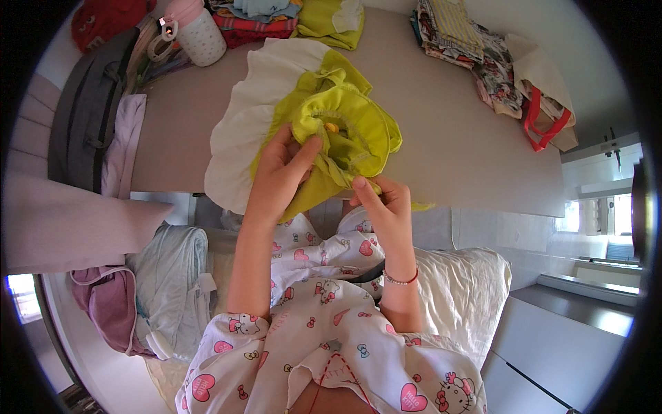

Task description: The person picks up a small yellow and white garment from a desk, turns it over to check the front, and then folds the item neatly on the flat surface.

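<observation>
A lime-green garment with a wide white ruffle lies over the near edge of the table. My left hand pinches the rim of a gathered, round opening in the green cloth between thumb and fingers. Lower and to the right, my right hand grips a fold of the same cloth by its edge. Inside the opening shows a small orange-yellow piece, too small to name. The fingertips of both hands are partly hidden by the fabric.
On the table stand a pink-and-white bottle, folded clothes, another folded green garment, a stack of patterned clothes and a cloth bag with red handles. A grey case is at the left.
</observation>
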`<action>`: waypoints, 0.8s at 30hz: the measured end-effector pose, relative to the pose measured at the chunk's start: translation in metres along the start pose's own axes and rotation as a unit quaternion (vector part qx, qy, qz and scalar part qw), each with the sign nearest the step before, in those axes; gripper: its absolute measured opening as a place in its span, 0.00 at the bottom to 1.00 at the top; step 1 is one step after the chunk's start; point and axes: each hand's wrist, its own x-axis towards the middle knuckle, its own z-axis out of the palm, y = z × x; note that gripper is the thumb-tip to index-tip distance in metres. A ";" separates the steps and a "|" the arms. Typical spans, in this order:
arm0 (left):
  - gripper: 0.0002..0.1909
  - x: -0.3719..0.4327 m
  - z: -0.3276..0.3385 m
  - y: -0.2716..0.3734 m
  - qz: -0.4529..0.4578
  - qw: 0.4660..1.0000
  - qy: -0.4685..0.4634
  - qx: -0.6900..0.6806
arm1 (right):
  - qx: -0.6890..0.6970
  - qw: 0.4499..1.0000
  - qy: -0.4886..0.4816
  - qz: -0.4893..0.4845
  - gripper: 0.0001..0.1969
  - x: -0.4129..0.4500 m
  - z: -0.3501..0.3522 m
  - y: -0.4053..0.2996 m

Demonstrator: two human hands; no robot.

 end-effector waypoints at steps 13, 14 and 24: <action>0.07 -0.027 -0.004 0.033 0.203 0.933 -0.186 0.231 | 0.260 0.963 -0.011 -0.077 0.10 0.002 0.005 0.000; 0.10 -0.029 0.000 0.035 0.194 0.931 -0.182 0.251 | 0.264 0.962 0.000 -0.071 0.09 0.001 0.004 0.001; 0.13 -0.037 0.006 0.021 0.185 0.945 -0.118 0.241 | 0.175 0.972 -0.011 -0.158 0.07 0.001 0.001 0.005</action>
